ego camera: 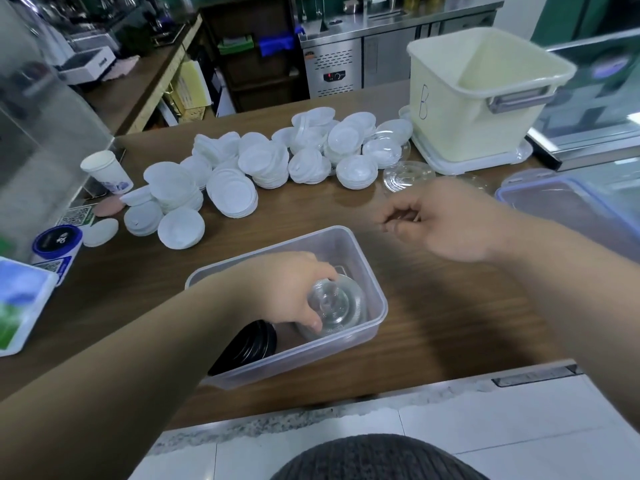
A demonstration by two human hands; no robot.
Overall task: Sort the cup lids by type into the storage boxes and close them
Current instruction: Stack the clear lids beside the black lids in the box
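**Left hand grips clear lids in the box**

The left hand (294,292) reaches into the clear box (379,306), which sits on the near middle of the table (450,323); its fingers curl over the far side of a clear stack (334,306) of lids and its thumb presses the near side, so the hand grips the stack from above; the stack lies in the right half of the box, tilted; black lids (251,344) lean in the left near corner of the same box, partly hidden by the forearm.

The right hand (446,223) hovers over the table, right of the box and beyond it; its fingers are curled inward with the thumb close to the fingertips; blur hides whether they pinch anything.

White lids (277,161) lie in heaps across the far middle of the table; loose clear lids (408,174) lie at the right end of that pile, just beyond the right hand; a cream tub (474,109) marked B stands open at far right on a flat tray lid (519,154); a blue-rimmed lid (568,202) lies flat at the right edge; a paper cup (107,171) stands at far left; a blue canister (57,244) stands nearer on the left.
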